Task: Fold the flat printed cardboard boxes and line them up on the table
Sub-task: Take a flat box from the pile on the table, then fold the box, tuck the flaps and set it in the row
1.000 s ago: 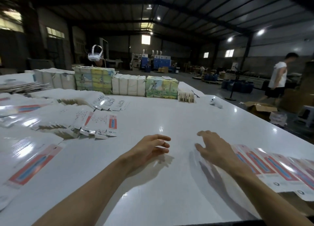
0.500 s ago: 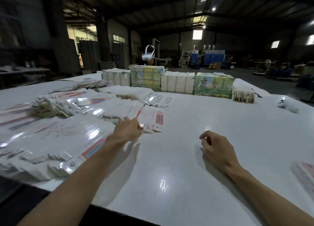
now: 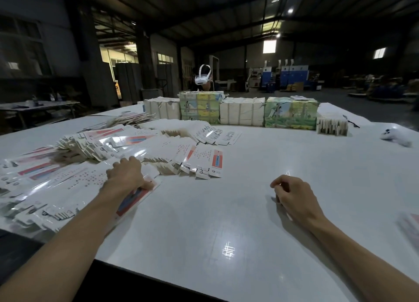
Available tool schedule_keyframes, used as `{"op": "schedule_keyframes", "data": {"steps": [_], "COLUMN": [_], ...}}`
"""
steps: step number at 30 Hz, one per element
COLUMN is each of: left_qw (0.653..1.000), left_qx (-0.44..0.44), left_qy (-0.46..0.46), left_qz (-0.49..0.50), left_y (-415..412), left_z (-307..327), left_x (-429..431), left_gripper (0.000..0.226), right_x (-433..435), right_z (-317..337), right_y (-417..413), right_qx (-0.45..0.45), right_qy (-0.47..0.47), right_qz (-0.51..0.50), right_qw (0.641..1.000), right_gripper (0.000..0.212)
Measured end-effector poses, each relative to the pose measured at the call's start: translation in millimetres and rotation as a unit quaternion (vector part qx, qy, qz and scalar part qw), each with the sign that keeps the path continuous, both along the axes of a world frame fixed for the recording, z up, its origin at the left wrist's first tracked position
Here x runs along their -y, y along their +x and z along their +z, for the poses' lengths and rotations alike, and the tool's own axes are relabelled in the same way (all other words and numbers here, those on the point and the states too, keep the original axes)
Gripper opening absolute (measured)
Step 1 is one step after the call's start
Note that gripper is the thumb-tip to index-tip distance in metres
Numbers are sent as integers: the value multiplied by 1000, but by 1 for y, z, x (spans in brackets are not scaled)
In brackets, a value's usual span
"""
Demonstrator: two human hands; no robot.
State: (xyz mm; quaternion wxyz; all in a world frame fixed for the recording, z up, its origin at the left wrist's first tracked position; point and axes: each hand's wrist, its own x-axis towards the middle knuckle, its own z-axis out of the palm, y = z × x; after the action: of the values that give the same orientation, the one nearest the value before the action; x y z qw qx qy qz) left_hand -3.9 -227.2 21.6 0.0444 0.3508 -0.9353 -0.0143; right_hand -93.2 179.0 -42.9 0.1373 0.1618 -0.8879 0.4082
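white table (image 3: 249, 188) under fanned flat boxes (image 3: 95, 165) and bundled stacks (image 3: 242, 114)

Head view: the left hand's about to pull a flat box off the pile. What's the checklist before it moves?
1. Contact: left hand rests on the top flat box: ok.
2. Only one box taken: cannot tell, the edges are hidden under the hand.
3. Helper: right hand free: ok, curled on the table, nothing seen in it.
4. Folding room between the hands: ok.
5. Stability of the pile: cannot tell, it is fanned loosely up to the near edge.
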Motion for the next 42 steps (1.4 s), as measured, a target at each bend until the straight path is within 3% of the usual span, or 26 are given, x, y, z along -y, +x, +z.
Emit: {"op": "schedule_keyframes", "data": {"steps": [9,14,17,19,21,24,28,32,38,42], "left_qw": [986,984,963,935,899,854,768,705,634,575], "left_qx": [-71,-147,-224,-248,-210,-152,-116,-90,-115,-139], "left_qy": [-141,-37,53,176,306,400,550,622,705,763], "left_qz": [-50,-94,-139,-183,-232,-295,-306,-328,-296,-259], "left_y": [1,-3,-10,-17,-30,-54,-82,-94,-87,-85], "left_z": [-4,5,26,40,45,31,-8,-39,-58,-56], "left_x": [-2,-2,-25,-49,-77,-125,-185,-234,-243,-237], "left_gripper": [69,49,48,43,43,38,27,35,74,78], "right_x": [0,1,1,1,1,0,-3,-6,-9,-2], "right_z": [0,0,-1,-2,-3,-2,0,5,1,3], "right_y": [0,-3,-4,-6,-7,-9,-12,-15,-21,-19], "right_qx": [14,16,9,5,1,-19,-61,-99,-105,-136], "right_qy": [5,16,8,-4,-23,-46,-106,-168,-15,10], "right_qz": [20,27,35,38,40,49,37,27,53,82], "right_qw": [1000,999,999,999,999,998,992,980,993,987], "right_gripper": [25,23,23,23,23,22,19,20,28,30]}}
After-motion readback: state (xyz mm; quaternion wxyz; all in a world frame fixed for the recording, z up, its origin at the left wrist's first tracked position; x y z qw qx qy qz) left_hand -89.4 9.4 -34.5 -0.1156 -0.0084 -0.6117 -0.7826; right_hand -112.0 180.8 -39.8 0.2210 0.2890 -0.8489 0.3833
